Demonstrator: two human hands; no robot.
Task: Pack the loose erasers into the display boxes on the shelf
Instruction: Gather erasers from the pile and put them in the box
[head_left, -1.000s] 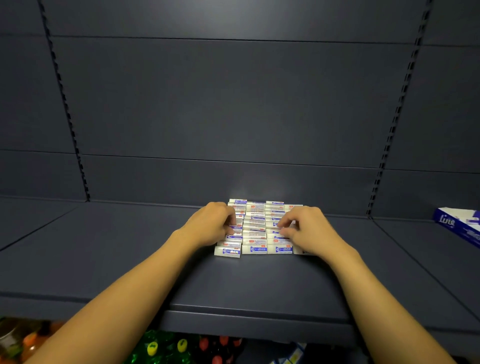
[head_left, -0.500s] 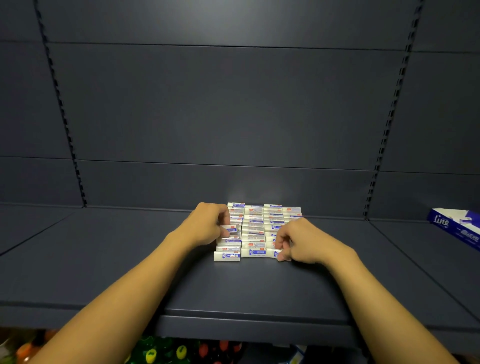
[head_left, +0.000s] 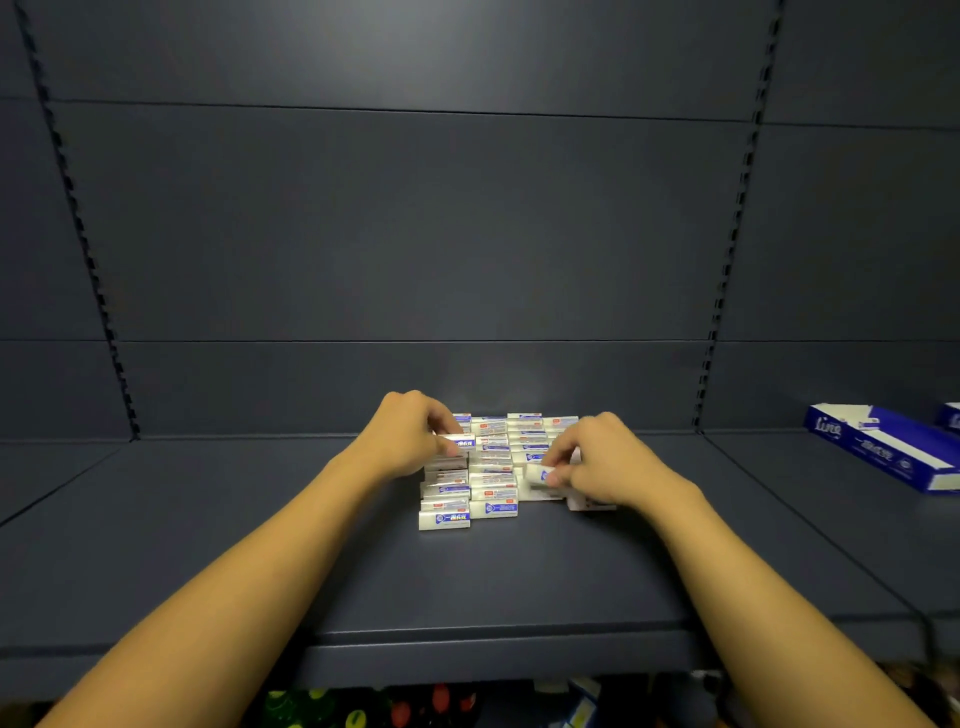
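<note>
A dark blue-grey metal shelving unit fills the view: a back wall of horizontal panels divided by two perforated uprights (head_left: 727, 249), and one flat shelf (head_left: 208, 545) running the full width. Below the shelf's front edge, coloured bottle caps (head_left: 358, 712) show on a lower level; their number cannot be determined.

Two bare forearms reach in from the bottom corners toward the middle of the shelf.

At the far right of the shelf lies one blue and white display box (head_left: 883, 452), tilted with its open top facing the viewer. A second box (head_left: 951, 418) is partly visible behind it at the frame edge. Both sit well apart from the hands.

At shelf centre, near the back wall, a block of erasers (head_left: 493, 467) is laid in roughly four columns running front to back. An exact count is not possible because the hands cover part of the block and the rear rows are small. The front row shows two erasers with blue labels.

The left hand (head_left: 402, 436) has its fingers curled and its thumb and fingertips pinching one eraser (head_left: 460, 443) at the block's left column. The right hand (head_left: 608, 462) has its fingers curled and pinches another single eraser (head_left: 540, 474), raised slightly at the block's right side.
</note>
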